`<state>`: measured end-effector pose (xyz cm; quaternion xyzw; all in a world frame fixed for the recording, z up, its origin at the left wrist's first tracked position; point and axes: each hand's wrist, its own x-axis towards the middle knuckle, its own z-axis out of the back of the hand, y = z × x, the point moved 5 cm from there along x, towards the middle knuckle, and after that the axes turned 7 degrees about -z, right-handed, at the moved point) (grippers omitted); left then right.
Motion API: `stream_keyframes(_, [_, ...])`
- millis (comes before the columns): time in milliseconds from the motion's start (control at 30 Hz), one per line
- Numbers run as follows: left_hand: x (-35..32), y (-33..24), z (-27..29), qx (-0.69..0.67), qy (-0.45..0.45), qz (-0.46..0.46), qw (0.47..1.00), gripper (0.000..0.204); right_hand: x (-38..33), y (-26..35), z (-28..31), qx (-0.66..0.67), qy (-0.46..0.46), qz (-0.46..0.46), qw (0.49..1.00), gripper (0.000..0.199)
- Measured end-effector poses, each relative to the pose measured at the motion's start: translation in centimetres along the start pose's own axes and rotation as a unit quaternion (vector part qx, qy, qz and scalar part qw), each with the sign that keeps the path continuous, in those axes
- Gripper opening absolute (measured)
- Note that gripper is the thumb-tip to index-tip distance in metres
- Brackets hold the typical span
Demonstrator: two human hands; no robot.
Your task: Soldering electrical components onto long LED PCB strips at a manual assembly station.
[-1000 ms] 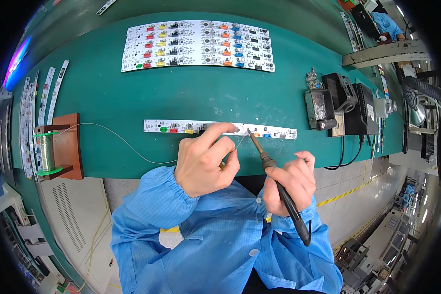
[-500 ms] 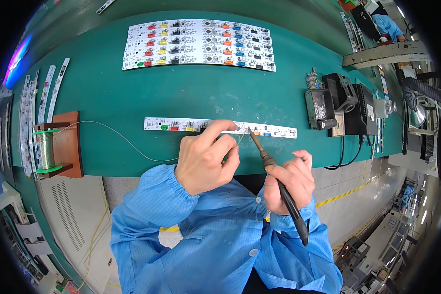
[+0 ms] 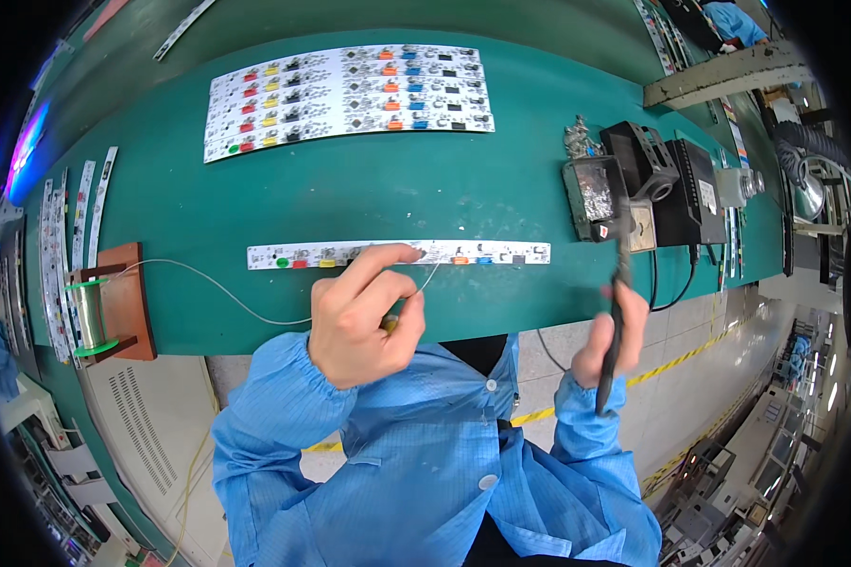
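A narrow white circuit board strip (image 3: pixel 529 253) with small coloured connectors lies across the green work surface in front of me. My left hand (image 3: pixel 361 317) pinches the end of a thin solder wire (image 3: pixel 246 299), its index fingertip resting on the strip's middle. The wire's free end pokes out beside the connectors. My right hand (image 3: pixel 615 340) grips a soldering iron (image 3: pixel 616 326) by its dark handle, right of the strip. Blurred by motion, the iron points up toward an open metal box (image 3: pixel 577 200) holding grey solder scraps; I cannot tell whether the tip touches it.
A green-flanged solder spool (image 3: pixel 90 317) sits on a brown wooden stand (image 3: pixel 132 283) at left, near more strips (image 3: pixel 102 203). A joined panel of several strips (image 3: pixel 326 104) lies farther back. Beside the metal box stand a black iron holder (image 3: pixel 633 156) and a black power unit (image 3: pixel 695 194).
My right hand has carried the soldering iron from the strip rightward to the metal box. My left hand stays on the strip with the wire. The whole view has shifted slightly.
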<state>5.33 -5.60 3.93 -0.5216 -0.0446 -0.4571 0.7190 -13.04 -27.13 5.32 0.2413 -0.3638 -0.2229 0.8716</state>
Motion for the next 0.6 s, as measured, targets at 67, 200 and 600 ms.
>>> stream_keyframes(67, [0.1,-1.3,-0.6,-0.012,0.001,0.02,1.0,0.011,0.6,-1.4,-0.7,-0.06,0.072,0.033,0.995,0.032])
stream_keyframes(200, [1.3,-2.9,-3.3,-0.003,-0.008,0.012,1.0,0.012,2.6,-1.4,0.8,0.169,0.064,-0.118,0.976,0.025])
stream_keyframes(600, [1.8,-2.2,-5.8,0.05,0.005,0.052,0.997,0.012,7.6,-2.7,-3.3,0.308,0.32,-0.283,0.85,0.018])
